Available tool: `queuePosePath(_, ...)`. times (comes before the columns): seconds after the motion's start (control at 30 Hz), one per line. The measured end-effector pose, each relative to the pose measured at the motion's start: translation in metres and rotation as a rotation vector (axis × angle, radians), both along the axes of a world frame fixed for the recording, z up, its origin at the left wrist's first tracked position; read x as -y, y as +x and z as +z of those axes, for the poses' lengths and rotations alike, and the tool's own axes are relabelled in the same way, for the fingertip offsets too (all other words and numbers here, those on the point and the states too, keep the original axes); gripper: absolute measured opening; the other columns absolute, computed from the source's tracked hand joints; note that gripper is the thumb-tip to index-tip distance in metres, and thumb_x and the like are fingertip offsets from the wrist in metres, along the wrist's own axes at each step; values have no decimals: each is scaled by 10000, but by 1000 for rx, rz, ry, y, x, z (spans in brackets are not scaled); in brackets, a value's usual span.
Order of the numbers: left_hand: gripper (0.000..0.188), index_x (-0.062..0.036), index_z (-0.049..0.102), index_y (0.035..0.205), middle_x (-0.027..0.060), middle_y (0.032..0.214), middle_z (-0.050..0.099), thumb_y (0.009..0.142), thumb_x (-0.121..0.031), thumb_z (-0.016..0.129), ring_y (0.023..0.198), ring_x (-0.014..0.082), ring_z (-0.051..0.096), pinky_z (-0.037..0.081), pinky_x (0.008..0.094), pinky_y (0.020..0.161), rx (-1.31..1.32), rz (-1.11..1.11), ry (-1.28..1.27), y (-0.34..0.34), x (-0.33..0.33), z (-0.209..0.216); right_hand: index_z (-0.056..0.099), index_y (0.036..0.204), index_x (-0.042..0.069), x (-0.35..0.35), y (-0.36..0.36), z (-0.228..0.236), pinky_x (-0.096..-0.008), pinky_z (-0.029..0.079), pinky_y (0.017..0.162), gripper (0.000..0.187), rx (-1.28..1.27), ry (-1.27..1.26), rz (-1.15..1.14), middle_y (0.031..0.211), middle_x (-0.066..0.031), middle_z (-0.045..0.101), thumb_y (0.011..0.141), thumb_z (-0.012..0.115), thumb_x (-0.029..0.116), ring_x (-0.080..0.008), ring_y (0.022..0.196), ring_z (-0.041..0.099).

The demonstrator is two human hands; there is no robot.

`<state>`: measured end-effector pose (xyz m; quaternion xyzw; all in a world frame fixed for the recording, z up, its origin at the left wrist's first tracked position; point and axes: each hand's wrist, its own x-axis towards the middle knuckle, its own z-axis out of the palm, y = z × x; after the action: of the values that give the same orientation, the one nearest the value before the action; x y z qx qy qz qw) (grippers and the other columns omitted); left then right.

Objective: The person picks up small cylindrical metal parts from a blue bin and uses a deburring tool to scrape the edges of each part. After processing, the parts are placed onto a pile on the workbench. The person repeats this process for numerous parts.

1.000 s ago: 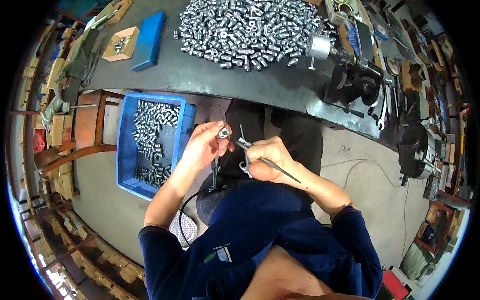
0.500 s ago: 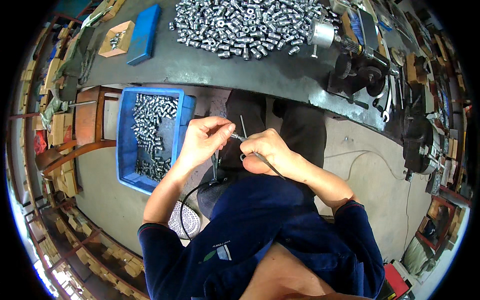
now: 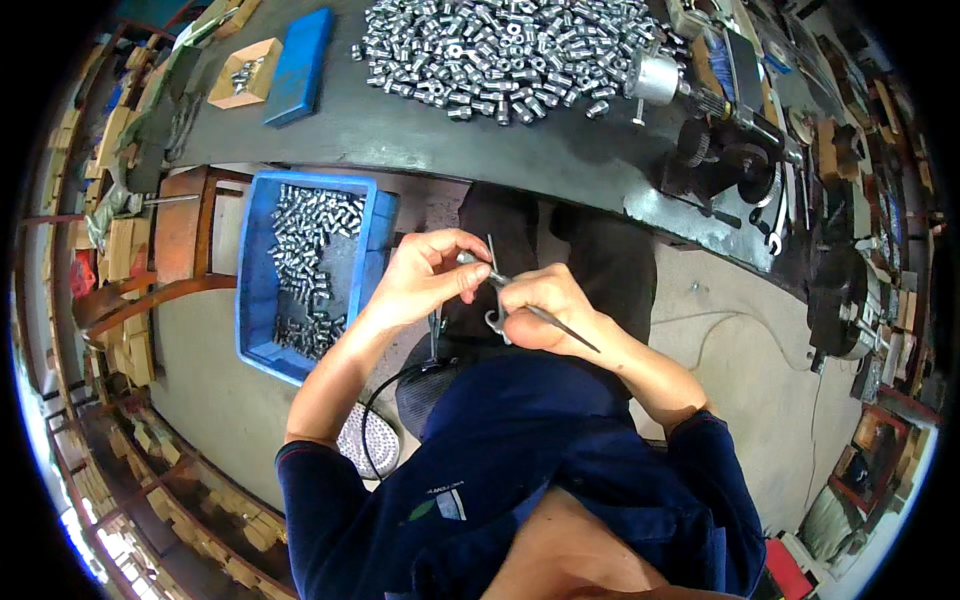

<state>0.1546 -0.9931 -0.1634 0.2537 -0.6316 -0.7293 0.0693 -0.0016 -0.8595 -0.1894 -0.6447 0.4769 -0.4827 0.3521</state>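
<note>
My left hand [image 3: 425,275] pinches a small silvery metal fitting [image 3: 467,258] between thumb and fingers, above my lap. Close beside it, my right hand [image 3: 550,305] is closed round a slim dark tool with a tapered tail [image 3: 565,332], whose exact kind I cannot tell. The tool's front end meets the fitting at my left fingertips; whether it is inside is hidden. A thin metal rod [image 3: 491,245] sticks up between the hands. Under my right fingers shows a curved, hook-shaped metal piece [image 3: 495,321]; my grip hides how it joins the rest.
A blue crate [image 3: 246,270] of metal fittings stands at my left, next to a wooden chair [image 3: 185,235]. Across the dark workbench [image 3: 400,140] lie a heap of fittings [image 3: 510,55], a blue lid [image 3: 300,70], a small wooden box [image 3: 235,95] and a geared device [image 3: 725,150].
Both hands have shifted slightly right. The tool's tapered tail has swung right, and more of the hook-shaped piece shows below my right fingers. The bench scene has shifted slightly with the view.
</note>
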Motion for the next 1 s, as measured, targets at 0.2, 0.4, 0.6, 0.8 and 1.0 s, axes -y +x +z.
queuePosePath(0.2,195,-39,619,818,37,688,555,637,-3,682,519,118,519,408,254,477,123,141,-941,9,16,-10,343,541,54,-14,-15,34,-342,270,392,400,-37,-109,-100,502,-78,333,758,591,281,-252,422,398)
queuePosePath(0.4,244,-50,602,766,58,658,507,544,-9,694,544,201,512,412,304,486,142,132,-1174,13,17,-22,313,537,66,-18,-9,45,-346,238,393,573,72,-180,-33,514,-72,295,848,523,500,-245,408,356)
queuePosePath(0.6,301,-68,596,787,63,691,522,517,-60,730,625,263,571,456,365,531,84,74,-1263,12,13,-20,316,544,48,-10,-4,42,-353,259,398,440,28,-125,-9,512,-94,310,778,566,326,-258,423,384)
queuePosePath(0.8,289,-76,594,827,52,689,493,553,-70,688,570,251,549,453,358,506,-108,-19,-1302,-11,-2,-22,344,577,40,20,8,5,-372,305,429,297,19,-85,-97,526,-121,373,629,626,117,-305,478,421)
queuePosePath(1.0,260,-75,611,793,61,649,522,544,-49,683,567,258,564,448,357,497,-1,4,-1348,-17,23,-33,308,540,53,-1,-18,18,-358,265,403,324,-21,-160,-144,496,-87,299,704,571,148,-250,420,365)
